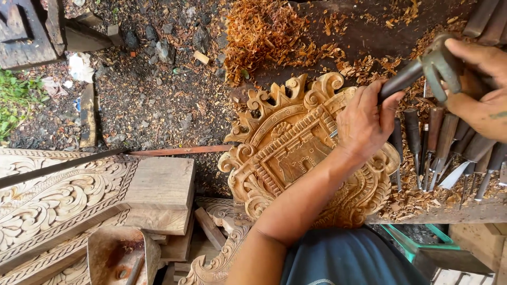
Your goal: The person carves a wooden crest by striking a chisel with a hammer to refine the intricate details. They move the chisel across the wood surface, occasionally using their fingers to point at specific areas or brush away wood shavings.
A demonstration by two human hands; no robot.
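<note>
A: Where is each hand?

B: The left hand (pixel 364 124) lies on the carving (pixel 296 153), fingers curled tight round a chisel (pixel 398 82). The right hand (pixel 480 87) is up at the right edge, fingers wrapped shut round a grey mallet (pixel 438 63).

A: How does the chisel lie?

B: Its dark handle slants from upper right down to lower left. The butt end sticks out above the left fist, right against the mallet head, touching or nearly so. The blade end goes down under the palm toward the carved panel; a short bit of bright metal shows at the heel of the hand, but I cannot see the tip itself.

A: So the mallet sits on the chisel's long axis?

B: Yes, at the upper-right end of it, with the carving at the other end.

A: And the carving?

B: A pale wooden crest with scrolls and a crown-like top, lying flat on the dark bench (pixel 364 31), partly under the left forearm.

A: Anything else near?

B: A row of spare chisels (pixel 454 153) lies just right of the left hand, below the right hand, among shavings (pixel 264 31). A carved beam (pixel 58 200) lies well apart, lower left.
</note>
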